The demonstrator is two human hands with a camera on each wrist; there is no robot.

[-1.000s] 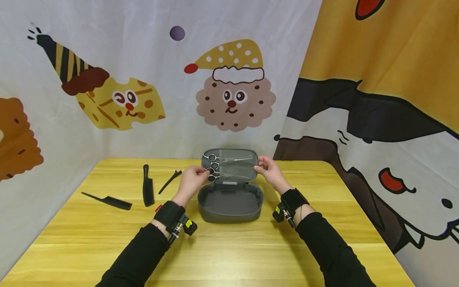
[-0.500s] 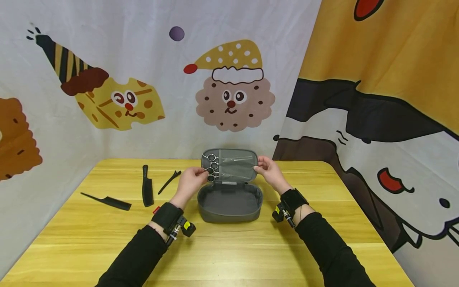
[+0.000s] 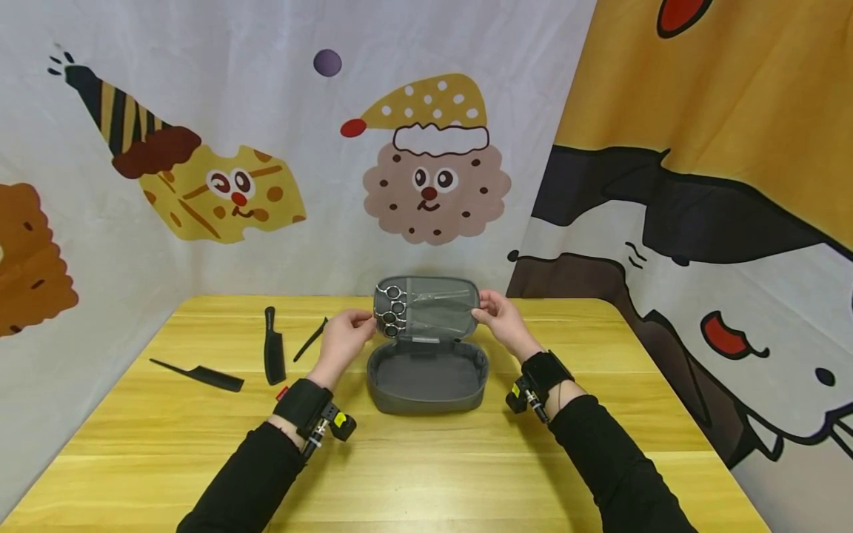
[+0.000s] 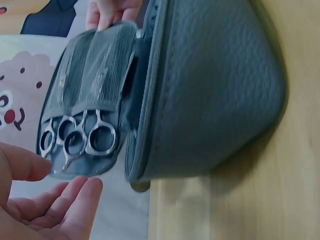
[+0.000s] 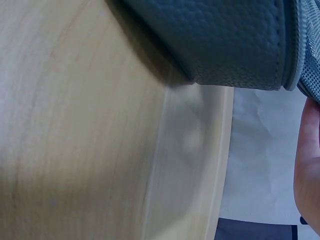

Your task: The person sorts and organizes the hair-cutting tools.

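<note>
A grey zip case [image 3: 428, 403] stands with its lid [image 3: 429, 280] raised at the back. Two pairs of scissors [image 4: 98, 120] sit in the lid's mesh pocket [image 3: 443, 314], ring handles sticking out to the left and blades showing through the mesh. My left hand [image 3: 345, 339] is just left of those handles; in the left wrist view its thumb and fingers are spread apart around nothing. At the lid's right edge, my right hand [image 3: 504, 323] pinches the rim between thumb and fingers. Only part of the right hand shows in the right wrist view.
Left of the case, a tail comb [image 3: 206, 376], a handled black comb [image 3: 274, 355] and a black hair clip [image 3: 309, 340] lie on the wooden table [image 3: 426, 474]. A patterned curtain [image 3: 266, 74] hangs behind the table and on its right.
The left hand has let go of the scissors' ring handles and drawn back a little to the left. The right hand stays on the lid's edge.
</note>
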